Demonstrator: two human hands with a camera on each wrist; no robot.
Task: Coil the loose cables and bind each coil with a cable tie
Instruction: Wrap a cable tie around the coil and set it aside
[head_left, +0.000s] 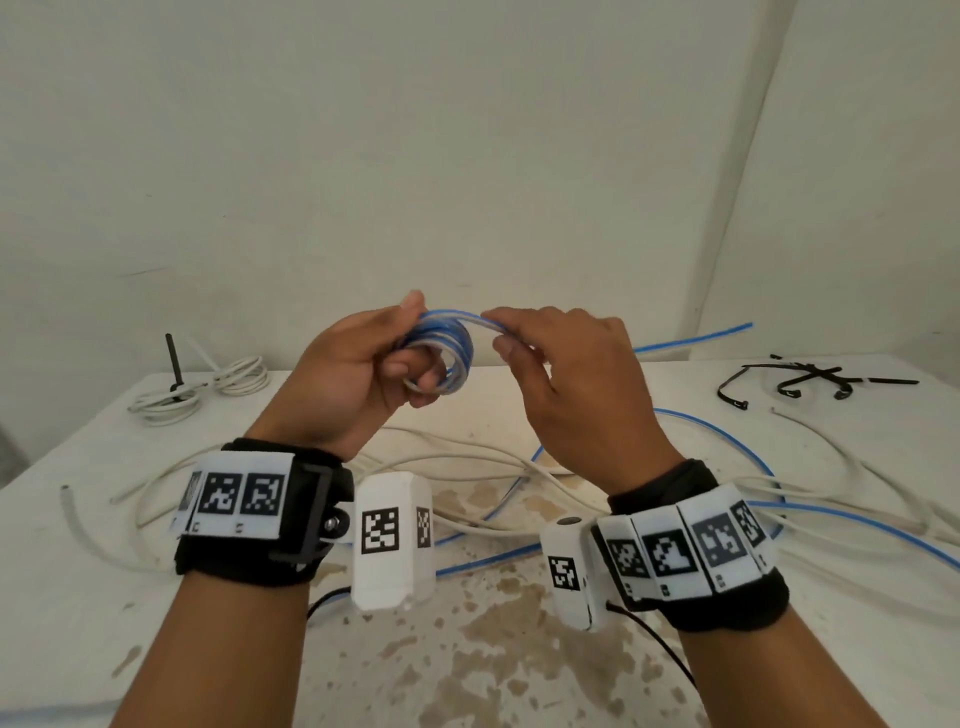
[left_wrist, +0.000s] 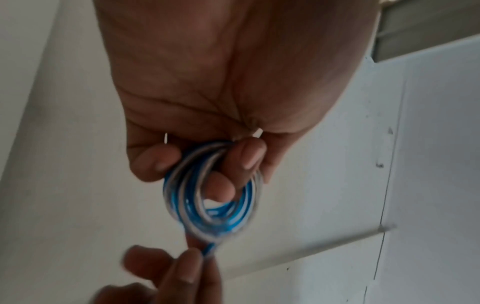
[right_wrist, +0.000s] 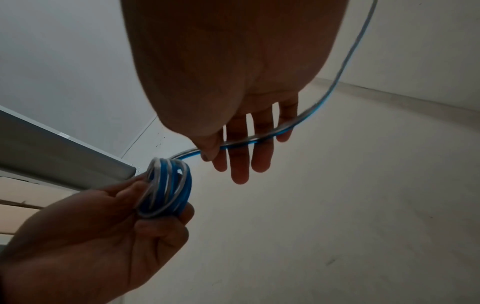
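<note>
My left hand (head_left: 387, 364) holds a small coil of blue-and-white cable (head_left: 451, 349) up above the table, with fingers curled through its loops (left_wrist: 207, 202). My right hand (head_left: 498, 332) is just to the right of the coil and pinches the cable's free strand (right_wrist: 259, 139) between thumb and fingers where it leaves the coil (right_wrist: 166, 189). From there the strand trails off to the right (head_left: 691, 340) and down onto the table. Black cable ties (head_left: 810, 379) lie at the back right, away from both hands.
Loose white cables (head_left: 467, 467) and the rest of the blue-and-white cable (head_left: 727, 441) sprawl across the stained white table (head_left: 519, 665). A white coiled cable (head_left: 208, 384) with a black tie (head_left: 174, 364) lies at the back left. A wall stands close behind.
</note>
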